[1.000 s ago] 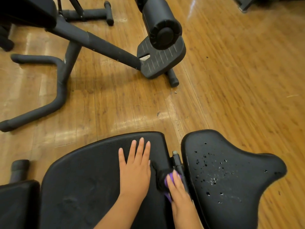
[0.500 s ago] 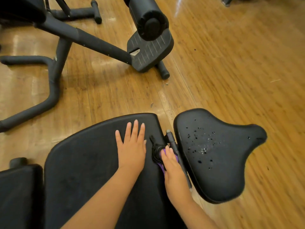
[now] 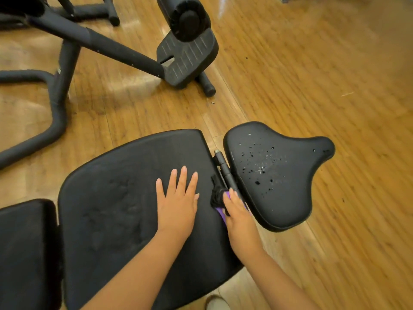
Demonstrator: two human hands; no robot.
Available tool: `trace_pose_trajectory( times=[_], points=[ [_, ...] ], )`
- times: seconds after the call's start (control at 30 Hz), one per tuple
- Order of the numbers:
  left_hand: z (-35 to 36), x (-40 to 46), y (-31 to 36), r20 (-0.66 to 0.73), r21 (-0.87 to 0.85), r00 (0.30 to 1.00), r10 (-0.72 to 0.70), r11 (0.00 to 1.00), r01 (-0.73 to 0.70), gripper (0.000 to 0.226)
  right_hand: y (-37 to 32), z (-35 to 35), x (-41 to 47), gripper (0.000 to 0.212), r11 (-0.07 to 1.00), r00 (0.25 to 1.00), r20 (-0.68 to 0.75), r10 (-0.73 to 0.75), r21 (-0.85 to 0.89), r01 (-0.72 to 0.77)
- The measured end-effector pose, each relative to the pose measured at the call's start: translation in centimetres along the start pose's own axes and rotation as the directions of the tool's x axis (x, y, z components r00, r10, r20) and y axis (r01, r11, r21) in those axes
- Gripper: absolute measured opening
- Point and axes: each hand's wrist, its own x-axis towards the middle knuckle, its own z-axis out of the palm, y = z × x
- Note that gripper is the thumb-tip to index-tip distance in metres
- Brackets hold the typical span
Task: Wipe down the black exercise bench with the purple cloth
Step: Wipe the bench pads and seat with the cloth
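Left hand flat, fingers straight, on the black exercise bench. Right hand pressed on the purple cloth in the gap beside the pitted seat pad; grip unclear.

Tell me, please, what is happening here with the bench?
A person is wiping a black exercise bench. The left hand rests flat on the large pad, while the right hand presses a purple cloth into the gap beside the metal rod. The smaller pad shows scattered flecks and nicks.
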Motion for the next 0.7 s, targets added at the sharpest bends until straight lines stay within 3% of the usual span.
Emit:
trace_pose_trajectory(
  times=[0.1, 0.27, 0.43, 0.6, 0.67, 0.7],
  points=[
    [0.0, -0.2, 0.0, 0.002, 0.011, 1.0, -0.005, 1.0, 0.005, 0.055, -1.0, -0.4, 1.4, 0.052, 1.0, 1.0, 0.004, 0.009, 0.014, -0.009],
    [-0.1, -0.3, -0.1, 0.001, 0.019, 1.0, -0.004, 1.0, 0.004, 0.056, -0.2, 0.2, -3.4, 0.053, 0.995, 0.999, 0.038, 0.015, -0.097, -0.011],
    [-0.1, -0.7, -0.2, 0.008, -0.005, 1.0, 0.007, 1.0, -0.007, 0.056, 1.4, 1.3, -8.3, 0.032, 0.97, 1.0, -0.019, 0.003, -0.244, -0.007],
    [0.2, -1.9, -0.2, -0.003, -0.012, 1.0, -0.005, 1.0, 0.005, 0.056, 1.4, 1.8, -8.5, 0.043, 0.989, 0.997, -0.072, 0.005, -0.149, -0.016],
    [0.3, -2.5, -0.2, 0.003, -0.011, 1.0, -0.005, 1.0, 0.005, 0.056, 1.2, 1.3, -7.3, 0.058, 0.997, 0.999, -0.05, -0.004, -0.076, 0.0],
    [0.3, -2.7, -0.2, 0.005, -0.014, 1.0, -0.006, 1.0, 0.006, 0.056, 1.0, 0.8, -6.3, 0.057, 0.999, 1.0, -0.018, -0.013, -0.038, 0.013]
  ],
)
